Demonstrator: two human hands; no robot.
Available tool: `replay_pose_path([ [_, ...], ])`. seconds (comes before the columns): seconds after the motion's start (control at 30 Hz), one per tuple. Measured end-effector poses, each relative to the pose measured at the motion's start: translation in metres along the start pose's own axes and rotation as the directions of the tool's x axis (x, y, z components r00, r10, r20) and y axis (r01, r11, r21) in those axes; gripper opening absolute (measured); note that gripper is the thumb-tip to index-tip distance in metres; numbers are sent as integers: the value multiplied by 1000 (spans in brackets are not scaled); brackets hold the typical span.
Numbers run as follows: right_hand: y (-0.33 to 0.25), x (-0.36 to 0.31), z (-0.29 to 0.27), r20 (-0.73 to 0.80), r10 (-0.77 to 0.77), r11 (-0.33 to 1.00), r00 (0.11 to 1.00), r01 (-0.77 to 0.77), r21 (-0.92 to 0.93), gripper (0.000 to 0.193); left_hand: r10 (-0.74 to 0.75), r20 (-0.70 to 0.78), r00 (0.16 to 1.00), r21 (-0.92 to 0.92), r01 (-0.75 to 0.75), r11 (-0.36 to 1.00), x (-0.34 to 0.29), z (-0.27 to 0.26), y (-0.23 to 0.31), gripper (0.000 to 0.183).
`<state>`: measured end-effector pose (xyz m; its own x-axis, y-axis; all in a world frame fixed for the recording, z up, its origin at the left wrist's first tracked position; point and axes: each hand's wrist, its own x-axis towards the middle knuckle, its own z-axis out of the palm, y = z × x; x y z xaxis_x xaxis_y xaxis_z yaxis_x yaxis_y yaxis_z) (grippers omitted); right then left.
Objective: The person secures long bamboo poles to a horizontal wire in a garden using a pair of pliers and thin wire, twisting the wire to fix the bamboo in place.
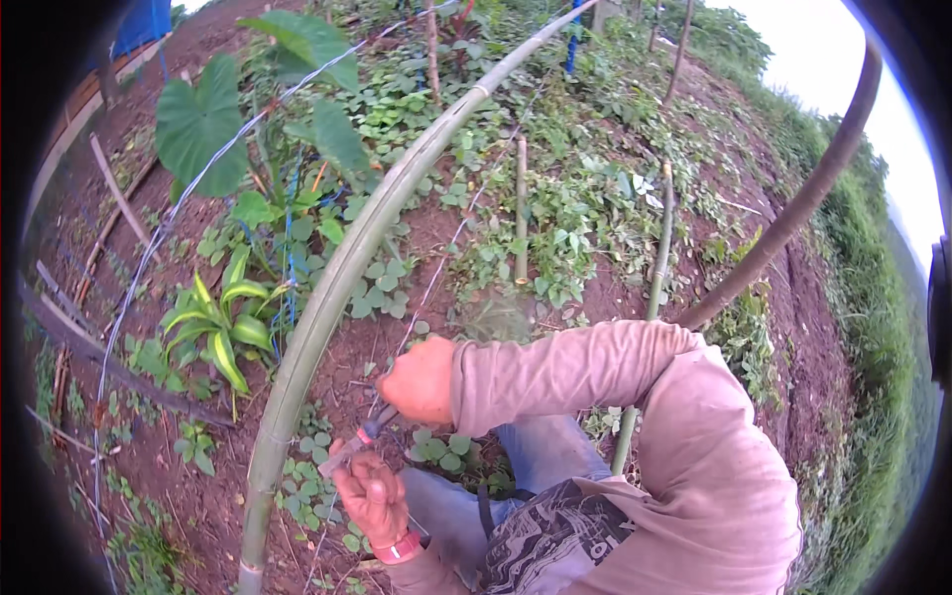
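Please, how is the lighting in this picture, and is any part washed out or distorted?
In the head view, light is soft, without hard shadows on the soil; there, the sky is nearly white; same head view: corners are dark, and the green pole looks bowed, perhaps partly by the fisheye.

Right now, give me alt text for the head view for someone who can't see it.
A person's right-hand grip holds a knife-like tool by its dark handle, its pale end beside the curled left-hand grip. A long green pole curves from lower left to the top edge, above leafy plants and brown soil.
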<state>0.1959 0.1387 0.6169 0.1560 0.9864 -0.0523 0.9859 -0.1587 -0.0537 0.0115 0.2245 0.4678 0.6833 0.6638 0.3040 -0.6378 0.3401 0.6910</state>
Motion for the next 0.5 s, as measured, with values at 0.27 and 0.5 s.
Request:
replay_pose_path([
  [0.27, -3, -64, 155, -26, -11, 469, 1000, 28, 882, 17, -351, -66, 934, 229, 356, 906, -9, -21, -15, 43],
  [0.5, -30, -53, 158, -74, -308, -180, 948, 18, 984, 23, -290, -189, 938, 305, 336, 891, -19, 12, 10, 32],
])
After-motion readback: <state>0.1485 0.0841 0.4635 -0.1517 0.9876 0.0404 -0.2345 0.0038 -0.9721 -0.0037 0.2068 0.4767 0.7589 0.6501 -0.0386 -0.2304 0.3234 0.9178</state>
